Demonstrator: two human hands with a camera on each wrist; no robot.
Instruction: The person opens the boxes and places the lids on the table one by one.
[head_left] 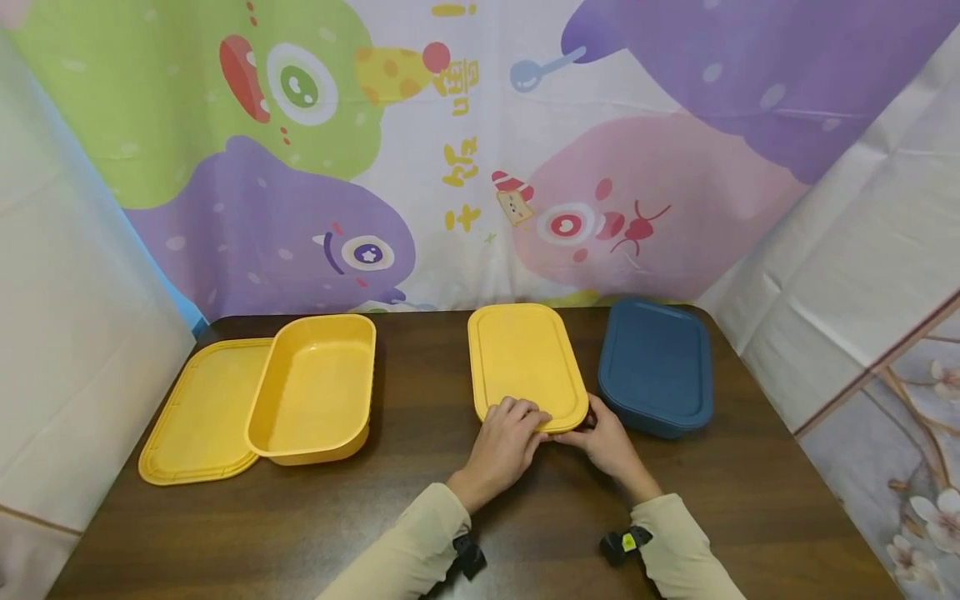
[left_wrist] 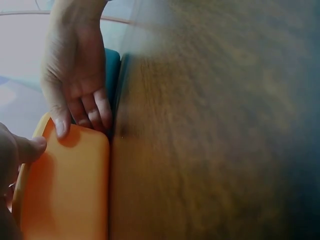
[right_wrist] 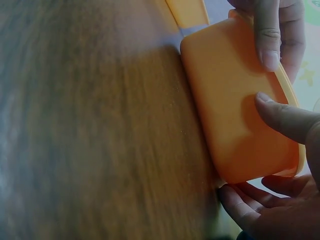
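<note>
Lying well to the left of the left hand [head_left: 504,442], a flat, yellow, round-cornered lid, plastic by its look [head_left: 202,417], rests on a dark brown, wood-grained table [head_left: 405,500]. Closer to that hand, though well apart from it, stands an open, yellow, rectangular box, also plastic-looking [head_left: 311,392]; it overlaps part of the flat lid, and whether it sits on it cannot be told.

Next comes a yellow, rectangular, covered box of the same look [right_wrist: 225,100], directly ahead of both hands. Its long axis runs away from them, the far end leaning slightly left, so both hands are at the near short end. The left hand pinches the near edge, fingers on top of the smooth yellow cover [head_left: 525,358], thumb against the front wall by the rim. The right hand [head_left: 607,442] holds the near right corner, its thumb on the front wall near the left thumb, its fingers round the right side. The right hand is thus nearer the corner, while the left has the top; any next move seems to turn on this shared near end, with most of the box stretching beyond the fingertips. Whether the cover is fully pressed down cannot be told.

Just right of the right hand's fingers stands a dark blue, rectangular, lidded box [head_left: 656,367], its long side also running away from the hand.
</note>
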